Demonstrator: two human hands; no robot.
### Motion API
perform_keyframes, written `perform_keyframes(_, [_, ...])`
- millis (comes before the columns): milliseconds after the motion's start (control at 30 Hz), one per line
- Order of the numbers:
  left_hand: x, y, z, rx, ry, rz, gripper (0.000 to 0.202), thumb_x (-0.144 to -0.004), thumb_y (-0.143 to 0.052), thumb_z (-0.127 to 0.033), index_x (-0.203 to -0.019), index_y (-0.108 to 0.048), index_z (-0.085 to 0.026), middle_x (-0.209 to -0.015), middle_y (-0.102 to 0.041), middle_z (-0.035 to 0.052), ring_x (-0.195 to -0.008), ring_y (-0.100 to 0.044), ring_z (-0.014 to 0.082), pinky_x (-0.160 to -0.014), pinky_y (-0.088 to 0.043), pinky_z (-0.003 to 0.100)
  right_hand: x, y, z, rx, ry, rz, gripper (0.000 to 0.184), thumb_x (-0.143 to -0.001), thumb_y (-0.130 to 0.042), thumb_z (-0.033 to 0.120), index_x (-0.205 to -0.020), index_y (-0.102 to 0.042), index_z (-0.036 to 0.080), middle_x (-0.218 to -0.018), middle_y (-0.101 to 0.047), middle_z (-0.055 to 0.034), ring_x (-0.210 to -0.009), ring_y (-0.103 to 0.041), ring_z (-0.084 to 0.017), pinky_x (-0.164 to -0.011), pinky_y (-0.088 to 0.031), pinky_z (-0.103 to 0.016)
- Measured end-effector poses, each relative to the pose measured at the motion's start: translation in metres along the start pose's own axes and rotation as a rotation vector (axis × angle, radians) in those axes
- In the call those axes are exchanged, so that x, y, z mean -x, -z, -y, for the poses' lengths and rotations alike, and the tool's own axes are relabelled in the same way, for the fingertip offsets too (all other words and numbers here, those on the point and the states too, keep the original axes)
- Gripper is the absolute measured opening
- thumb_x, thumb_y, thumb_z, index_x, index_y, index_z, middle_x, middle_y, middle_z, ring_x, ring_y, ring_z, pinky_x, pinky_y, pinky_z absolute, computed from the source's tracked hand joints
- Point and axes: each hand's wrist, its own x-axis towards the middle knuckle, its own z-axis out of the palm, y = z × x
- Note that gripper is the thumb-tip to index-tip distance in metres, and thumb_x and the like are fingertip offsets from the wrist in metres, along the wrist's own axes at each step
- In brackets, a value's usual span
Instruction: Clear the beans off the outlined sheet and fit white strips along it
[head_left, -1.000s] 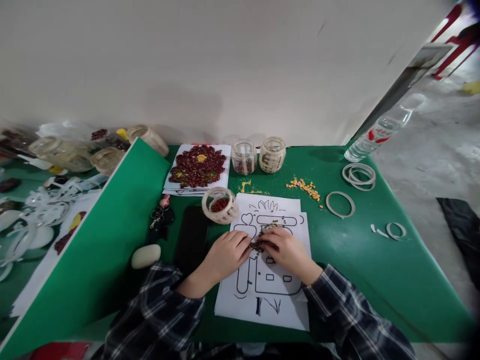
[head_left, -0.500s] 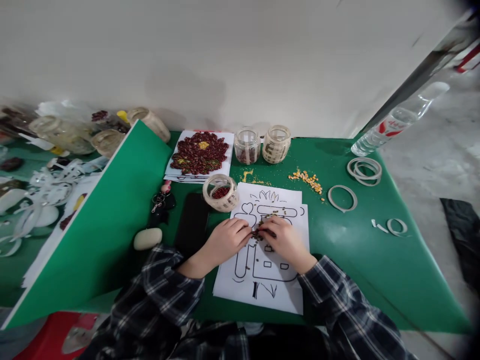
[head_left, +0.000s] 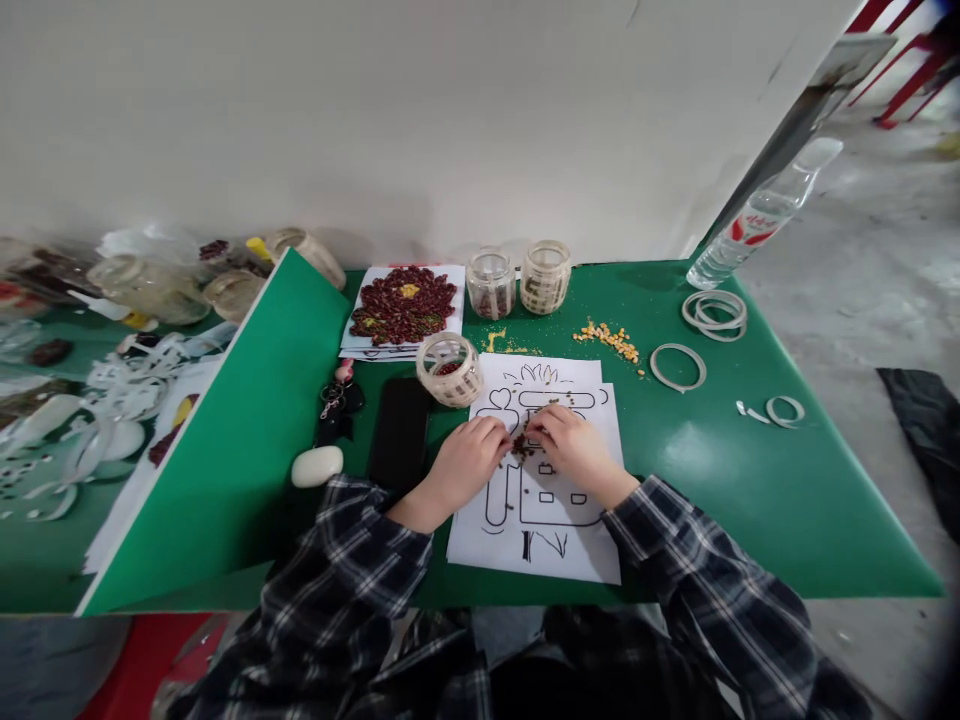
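Observation:
A white sheet with a black line drawing (head_left: 495, 545) lies on the green table in front of me. Small brown seeds (head_left: 520, 447) are clustered near its middle, with a few more scattered over the lines. My left hand (head_left: 471, 462) rests at the left of the cluster, fingertips pinched together beside the seeds. To the right, my right hand (head_left: 576, 448) bends over the drawing with thumb and fingers closed at the cluster's upper edge. Whatever either pinch holds is too small to make out. An open jar of red beans (head_left: 450, 372) stands just beyond my left hand.
Two jars, one clear (head_left: 491, 285) and one wrapped (head_left: 546, 278), stand by the wall beside a bean flower picture (head_left: 407, 305). Corn kernels (head_left: 607, 340), tape rings (head_left: 714, 315) and a water bottle (head_left: 757, 225) are on the right. A black phone (head_left: 400, 432) and green divider (head_left: 225, 450) are left.
The camera view has shifted, so the table sits slightly differently in the frame. My right hand has moved up a little from the seed cluster; my left stays beside it, still pinched.

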Motion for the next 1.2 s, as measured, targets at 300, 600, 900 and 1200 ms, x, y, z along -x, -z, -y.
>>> perform_keyframes(300, [-0.001, 0.007, 0.005, 0.246, 0.083, -0.015, 0.019, -0.097, -0.036, -0.021, -0.097, -0.056, -0.019, -0.099, -0.06, 0.0045, -0.094, -0.056, 0.018, -0.083, -0.048, 0.033, 0.004, 0.0, -0.003, -0.057, 0.095, 0.011, 0.018, -0.093, -0.05, 0.015, -0.101, -0.066, 0.02, -0.098, -0.066, -0.0063, -0.093, -0.06, -0.019, -0.084, -0.049, -0.035])
perform_keyframes(600, [0.001, 0.011, 0.002, 0.228, 0.039, 0.01, 0.012, -0.091, -0.045, -0.017, -0.096, -0.056, -0.019, -0.101, -0.057, 0.0063, -0.099, -0.056, 0.0205, -0.087, -0.049, 0.037, 0.003, -0.004, -0.005, 0.035, 0.146, 0.067, 0.023, -0.09, -0.053, 0.01, -0.105, -0.068, 0.019, -0.098, -0.065, -0.0076, -0.095, -0.058, -0.021, -0.085, -0.049, -0.037])
perform_keyframes(900, [0.001, 0.013, 0.003, 0.2, 0.018, 0.017, 0.021, -0.088, -0.042, -0.008, -0.1, -0.057, -0.018, -0.102, -0.057, 0.0071, -0.097, -0.056, 0.0201, -0.085, -0.051, 0.036, 0.005, -0.005, -0.002, -0.003, 0.089, 0.008, 0.017, -0.092, -0.054, 0.019, -0.1, -0.069, 0.021, -0.096, -0.066, -0.0064, -0.091, -0.058, -0.021, -0.083, -0.051, -0.039])
perform_keyframes(1200, [-0.001, 0.015, 0.006, 0.219, 0.022, 0.056, 0.015, -0.092, -0.044, -0.016, -0.099, -0.057, -0.019, -0.102, -0.058, 0.0074, -0.098, -0.056, 0.0205, -0.086, -0.051, 0.037, 0.003, -0.003, 0.0, -0.069, 0.036, 0.06, 0.016, -0.093, -0.052, 0.018, -0.098, -0.068, 0.021, -0.097, -0.065, -0.0073, -0.093, -0.059, -0.022, -0.083, -0.052, -0.04])
